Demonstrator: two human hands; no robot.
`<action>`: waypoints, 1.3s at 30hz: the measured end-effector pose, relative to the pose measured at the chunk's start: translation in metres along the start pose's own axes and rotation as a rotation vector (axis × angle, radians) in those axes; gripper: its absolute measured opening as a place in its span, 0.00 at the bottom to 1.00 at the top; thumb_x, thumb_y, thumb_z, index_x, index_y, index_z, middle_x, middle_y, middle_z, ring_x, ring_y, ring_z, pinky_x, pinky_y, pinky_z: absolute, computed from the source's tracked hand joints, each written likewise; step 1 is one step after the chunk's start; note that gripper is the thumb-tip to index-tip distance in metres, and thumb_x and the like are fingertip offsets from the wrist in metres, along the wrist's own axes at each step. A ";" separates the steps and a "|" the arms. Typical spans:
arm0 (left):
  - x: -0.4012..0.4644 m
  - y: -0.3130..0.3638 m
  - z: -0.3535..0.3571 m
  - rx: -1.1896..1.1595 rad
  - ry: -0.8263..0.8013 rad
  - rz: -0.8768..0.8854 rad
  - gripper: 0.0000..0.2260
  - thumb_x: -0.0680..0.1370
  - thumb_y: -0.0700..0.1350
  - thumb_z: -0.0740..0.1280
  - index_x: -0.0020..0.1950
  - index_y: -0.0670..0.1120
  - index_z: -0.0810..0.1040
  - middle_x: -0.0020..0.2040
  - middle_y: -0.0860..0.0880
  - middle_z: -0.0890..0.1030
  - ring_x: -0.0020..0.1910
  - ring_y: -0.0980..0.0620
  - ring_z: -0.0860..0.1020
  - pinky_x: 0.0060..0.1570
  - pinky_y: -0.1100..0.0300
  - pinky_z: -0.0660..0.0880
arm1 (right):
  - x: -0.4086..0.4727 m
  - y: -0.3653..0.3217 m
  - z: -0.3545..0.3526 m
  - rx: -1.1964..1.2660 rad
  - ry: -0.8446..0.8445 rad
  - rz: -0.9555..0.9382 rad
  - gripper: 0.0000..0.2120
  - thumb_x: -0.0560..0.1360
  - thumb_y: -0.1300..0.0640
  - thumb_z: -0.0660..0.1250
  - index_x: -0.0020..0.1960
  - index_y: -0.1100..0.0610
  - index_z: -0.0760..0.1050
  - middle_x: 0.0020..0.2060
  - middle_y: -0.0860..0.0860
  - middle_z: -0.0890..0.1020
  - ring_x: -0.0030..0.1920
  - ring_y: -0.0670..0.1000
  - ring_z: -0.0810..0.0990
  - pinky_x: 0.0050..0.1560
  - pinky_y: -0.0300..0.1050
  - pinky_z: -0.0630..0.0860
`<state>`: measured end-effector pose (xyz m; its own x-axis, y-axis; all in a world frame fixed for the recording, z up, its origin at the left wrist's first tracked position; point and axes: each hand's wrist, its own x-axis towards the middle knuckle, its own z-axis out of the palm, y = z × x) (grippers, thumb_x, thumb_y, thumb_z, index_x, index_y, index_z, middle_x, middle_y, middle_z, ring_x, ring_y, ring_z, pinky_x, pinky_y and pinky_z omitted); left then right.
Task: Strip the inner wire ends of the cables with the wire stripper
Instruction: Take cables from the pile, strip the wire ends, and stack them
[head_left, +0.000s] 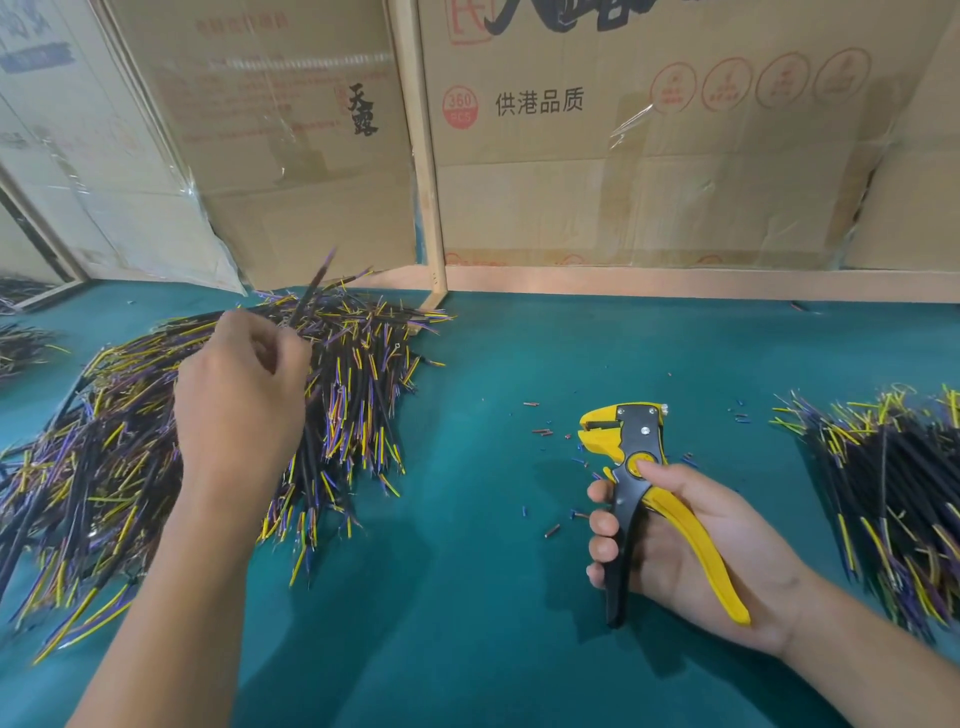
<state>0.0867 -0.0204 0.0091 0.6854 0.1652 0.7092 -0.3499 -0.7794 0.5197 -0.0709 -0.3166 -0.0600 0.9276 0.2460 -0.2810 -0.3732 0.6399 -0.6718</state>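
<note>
The left hand pinches one black cable, blurred and raised over the big pile on the green table, its fingertips hidden behind the knuckles, so the grip's exact form is unclear. The right hand curls around the yellow-and-black stripper, thumb near the pivot. A second pile, cut off at right, perhaps holds finished cables; short insulation scraps dot the felt-like cloth.
</note>
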 end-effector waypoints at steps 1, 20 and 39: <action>-0.001 0.002 0.001 -0.092 0.018 0.040 0.08 0.80 0.50 0.62 0.43 0.48 0.72 0.33 0.57 0.74 0.34 0.53 0.69 0.38 0.57 0.60 | 0.000 0.000 0.000 0.000 0.000 0.000 0.18 0.78 0.48 0.65 0.54 0.63 0.77 0.41 0.60 0.73 0.39 0.60 0.74 0.47 0.59 0.77; -0.048 0.023 0.044 -0.142 -0.963 0.456 0.06 0.81 0.48 0.66 0.45 0.49 0.75 0.39 0.54 0.78 0.36 0.59 0.73 0.42 0.58 0.71 | 0.001 -0.002 -0.001 0.059 0.055 -0.124 0.17 0.76 0.49 0.65 0.55 0.63 0.75 0.40 0.59 0.73 0.39 0.59 0.73 0.47 0.59 0.78; -0.063 0.031 0.063 -0.460 -0.880 0.057 0.05 0.85 0.40 0.57 0.57 0.51 0.67 0.36 0.49 0.75 0.28 0.51 0.66 0.29 0.59 0.66 | 0.003 -0.002 -0.006 0.067 0.033 -0.096 0.18 0.76 0.49 0.66 0.54 0.63 0.77 0.41 0.60 0.73 0.39 0.60 0.73 0.48 0.60 0.78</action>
<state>0.0732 -0.0932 -0.0496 0.8240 -0.5180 0.2295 -0.4832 -0.4309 0.7621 -0.0675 -0.3214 -0.0632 0.9576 0.1582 -0.2409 -0.2802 0.7066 -0.6498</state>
